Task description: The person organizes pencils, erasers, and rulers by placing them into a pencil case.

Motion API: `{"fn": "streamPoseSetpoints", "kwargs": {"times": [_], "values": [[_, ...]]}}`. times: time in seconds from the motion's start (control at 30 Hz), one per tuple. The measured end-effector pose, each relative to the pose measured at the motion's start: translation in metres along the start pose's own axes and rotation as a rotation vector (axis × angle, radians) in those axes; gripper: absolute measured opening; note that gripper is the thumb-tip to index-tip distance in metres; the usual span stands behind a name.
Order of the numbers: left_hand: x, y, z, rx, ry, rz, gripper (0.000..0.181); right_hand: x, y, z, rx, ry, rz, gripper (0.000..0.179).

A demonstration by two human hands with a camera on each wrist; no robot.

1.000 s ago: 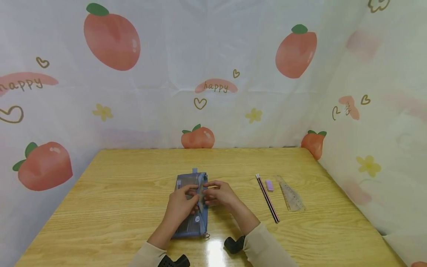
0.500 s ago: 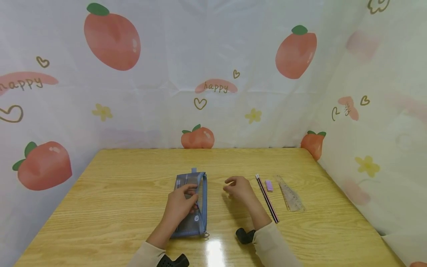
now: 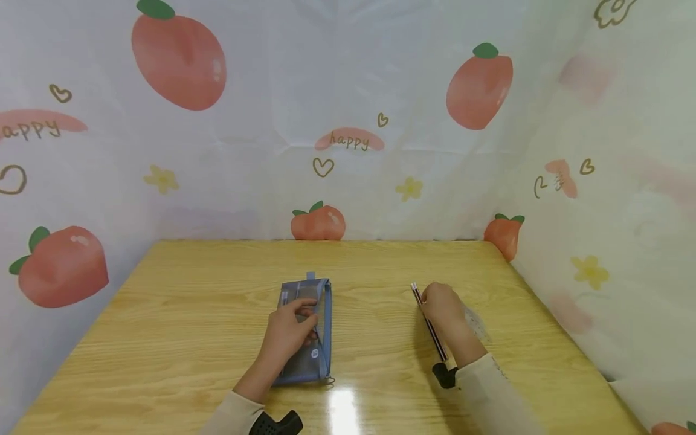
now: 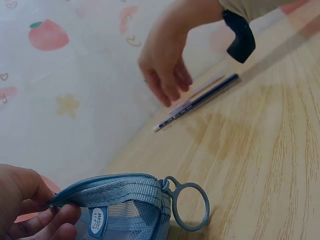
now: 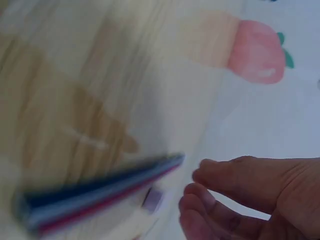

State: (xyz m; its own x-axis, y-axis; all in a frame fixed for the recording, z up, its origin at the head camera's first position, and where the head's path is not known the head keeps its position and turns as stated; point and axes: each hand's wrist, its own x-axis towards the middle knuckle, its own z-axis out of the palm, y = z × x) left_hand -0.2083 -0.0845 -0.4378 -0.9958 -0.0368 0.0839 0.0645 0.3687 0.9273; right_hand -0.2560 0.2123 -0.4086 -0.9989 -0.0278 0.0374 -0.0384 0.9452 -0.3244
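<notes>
A blue mesh pencil case (image 3: 302,356) lies on the table, its zipped side gaping. My left hand (image 3: 288,331) pinches the edge of that opening between thumb and fingers, as the left wrist view shows. Some slim items show dimly through the mesh. To the right, my right hand (image 3: 444,309) hovers over two pencils (image 3: 433,332) lying side by side, fingers loosely bent and holding nothing. A purple eraser (image 5: 153,200) lies beside the pencils; the right hand hides it in the head view. Partly covered by that hand is a clear triangular ruler (image 3: 476,324).
The wooden table (image 3: 217,290) meets a white curtain (image 3: 244,121) printed with peaches at its back and sides. A ring pull (image 4: 191,206) hangs from the case's zip end. A black wrist camera (image 3: 446,376) sits by the right sleeve.
My right hand has left the case and moved right to above the pencils. A pale flat thing seen at the case opening is out of sight. The left hand keeps its hold.
</notes>
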Motion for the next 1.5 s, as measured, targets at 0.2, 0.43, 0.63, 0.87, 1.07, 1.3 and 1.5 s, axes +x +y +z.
{"fn": "streamPoseSetpoints", "kwargs": {"times": [0.2,0.43,0.63,0.87,1.07,1.3,1.5], "values": [[0.001,-0.002,-0.001,0.011,0.005,-0.004,0.033,-0.002,0.011,0.0,-0.026,-0.038,-0.018,0.015],[0.001,-0.002,0.0,0.011,0.008,-0.009,0.033,-0.008,0.008,0.005,0.06,-0.005,-0.001,0.013],[0.0,-0.002,0.001,0.011,0.011,-0.01,0.032,-0.01,0.009,0.011,0.071,0.028,0.03,0.012],[0.0,-0.002,0.001,0.015,0.014,-0.007,0.032,-0.009,0.009,0.018,0.058,0.05,0.009,0.012],[0.0,0.0,0.0,0.013,0.013,-0.004,0.032,-0.009,0.007,0.02,0.036,0.073,-0.03,0.012],[0.0,0.001,0.0,0.013,0.01,-0.009,0.033,-0.006,0.002,0.023,0.082,0.076,0.002,0.019],[0.0,0.002,-0.001,0.013,0.004,-0.008,0.034,-0.008,-0.003,0.025,0.374,-0.069,0.043,0.017]]}}
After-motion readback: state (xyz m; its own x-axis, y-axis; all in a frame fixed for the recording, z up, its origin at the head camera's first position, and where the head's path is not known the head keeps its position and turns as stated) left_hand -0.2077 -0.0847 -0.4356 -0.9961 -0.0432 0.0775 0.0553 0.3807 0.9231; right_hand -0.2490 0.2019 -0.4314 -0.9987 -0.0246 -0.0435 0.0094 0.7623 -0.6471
